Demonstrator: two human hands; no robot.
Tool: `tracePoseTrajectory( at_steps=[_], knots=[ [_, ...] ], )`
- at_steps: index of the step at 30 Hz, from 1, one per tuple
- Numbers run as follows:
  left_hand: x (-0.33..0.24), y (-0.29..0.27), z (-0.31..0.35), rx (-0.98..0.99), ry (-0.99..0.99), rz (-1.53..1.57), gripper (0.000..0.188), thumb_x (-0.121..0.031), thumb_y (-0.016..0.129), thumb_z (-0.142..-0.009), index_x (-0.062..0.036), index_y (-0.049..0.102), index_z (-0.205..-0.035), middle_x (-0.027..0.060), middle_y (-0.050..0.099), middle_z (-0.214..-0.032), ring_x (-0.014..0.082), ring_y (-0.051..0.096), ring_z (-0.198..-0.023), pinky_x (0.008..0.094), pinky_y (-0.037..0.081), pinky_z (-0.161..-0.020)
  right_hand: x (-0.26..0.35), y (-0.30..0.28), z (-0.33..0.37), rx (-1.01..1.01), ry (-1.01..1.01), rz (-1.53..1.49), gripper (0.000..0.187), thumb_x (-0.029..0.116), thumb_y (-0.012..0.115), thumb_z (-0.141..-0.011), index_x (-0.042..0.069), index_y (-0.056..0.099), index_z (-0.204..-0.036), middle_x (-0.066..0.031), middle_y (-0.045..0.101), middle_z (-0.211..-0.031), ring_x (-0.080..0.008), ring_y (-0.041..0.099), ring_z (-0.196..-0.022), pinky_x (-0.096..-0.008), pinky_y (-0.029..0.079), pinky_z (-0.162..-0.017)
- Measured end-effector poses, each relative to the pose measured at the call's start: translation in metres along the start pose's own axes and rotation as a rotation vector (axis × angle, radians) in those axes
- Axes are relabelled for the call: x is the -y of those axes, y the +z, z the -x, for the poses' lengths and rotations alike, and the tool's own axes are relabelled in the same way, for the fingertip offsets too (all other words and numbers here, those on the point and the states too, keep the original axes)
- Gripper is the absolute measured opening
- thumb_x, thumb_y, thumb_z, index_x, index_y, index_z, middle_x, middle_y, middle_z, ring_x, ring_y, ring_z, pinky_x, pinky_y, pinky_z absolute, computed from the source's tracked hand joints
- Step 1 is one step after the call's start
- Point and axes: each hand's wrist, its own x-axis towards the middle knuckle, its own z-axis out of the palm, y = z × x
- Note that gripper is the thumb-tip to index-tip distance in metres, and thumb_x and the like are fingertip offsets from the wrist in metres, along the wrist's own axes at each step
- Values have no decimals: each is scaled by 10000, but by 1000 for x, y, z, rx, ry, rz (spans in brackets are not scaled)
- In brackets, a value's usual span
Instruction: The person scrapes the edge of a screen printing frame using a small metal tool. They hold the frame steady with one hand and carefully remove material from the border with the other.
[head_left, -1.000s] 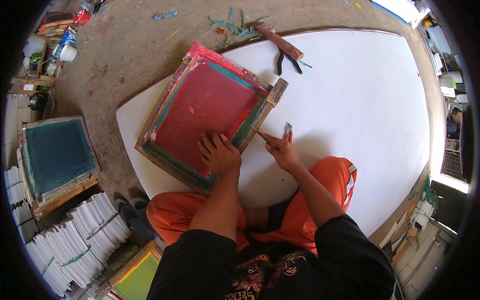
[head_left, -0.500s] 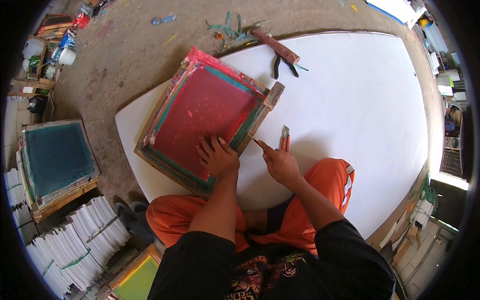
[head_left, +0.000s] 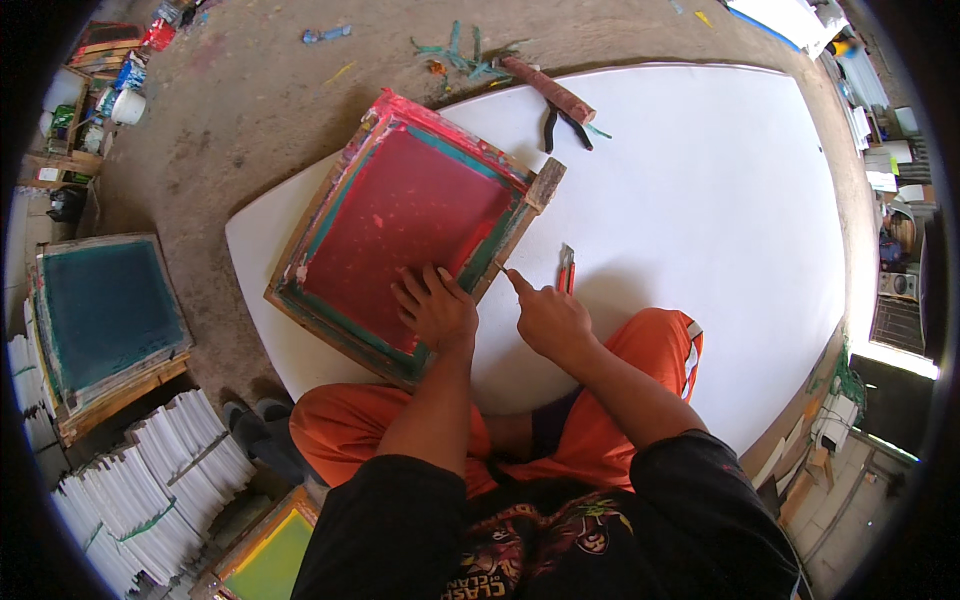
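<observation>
A wooden screen-printing frame (head_left: pixel 405 220) with red mesh and green edges lies tilted on the white board. My left hand (head_left: pixel 436 305) rests on its mesh near the lower right corner, fingers spread. Beside the frame's right rail, my right hand (head_left: pixel 553 318) is closed on a thin dark tool, index finger stretched along it. The tool's narrow tip (head_left: pixel 501 267) meets the wooden rail; most of the tool is hidden in the fingers. Just right of that hand lies a red-handled utility knife (head_left: pixel 567 270). A wooden block (head_left: pixel 545 185) sits at the frame's upper right corner.
The white board (head_left: pixel 720 230) spreads under the frame. At its far edge lie dark-handled pliers (head_left: pixel 567 127) and a reddish rod (head_left: pixel 550 90), with green scraps (head_left: pixel 460 55) on the floor beyond. Another screen frame (head_left: pixel 110 315) and stacked white sheets (head_left: pixel 160 480) stand at left.
My right hand has shifted slightly, and its index finger now reaches forward along the thin tool. My left hand stays on the mesh. The whole view has moved a little.
</observation>
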Motion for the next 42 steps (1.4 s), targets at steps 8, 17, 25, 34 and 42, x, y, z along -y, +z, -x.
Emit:
tracePoseTrajectory(
  at_steps=[8,17,25,34,42],
  knots=[
    [-4,-11,0,81,6,-41,556,-457,315,-1137,-119,491,-1542,253,346,-1664,498,283,-1556,671,319,-1195,-12,10,-15,10,-88,-268,666,111,505,-984,124,366,-1635,-292,750,-1000,-454,751,-984,-592,609,-858],
    [1,-7,1,26,37,-39,567,-469,293,-1140,-117,511,-1528,257,352,-1664,506,303,-1543,672,315,-1196,-5,-1,-9,146,69,-443,560,200,481,-1055,189,425,-1612,-266,766,-1032,-398,777,-836,-577,608,-708],
    [-2,-4,-2,46,-4,-23,536,-453,293,-1141,-160,502,-1538,220,335,-1681,504,278,-1551,667,305,-1198,-23,34,-13,-154,-79,-162,496,241,520,-1089,247,522,-1585,-200,726,-878,-253,673,-584,-420,599,-628],
    [-5,-11,0,104,-31,-52,531,-440,290,-1141,-168,483,-1554,202,299,-1705,485,253,-1568,649,294,-1206,-24,42,-10,-130,-55,-72,523,234,535,-1080,195,493,-1599,-267,760,-1001,-358,763,-747,-458,601,-697],
    [-5,0,-5,38,8,-74,508,-426,313,-1139,-148,507,-1517,205,338,-1684,489,284,-1550,644,309,-1190,-27,53,-29,17,40,-915,533,238,569,-1071,185,510,-1598,-236,718,-834,-268,699,-632,-411,585,-660]
  ],
)
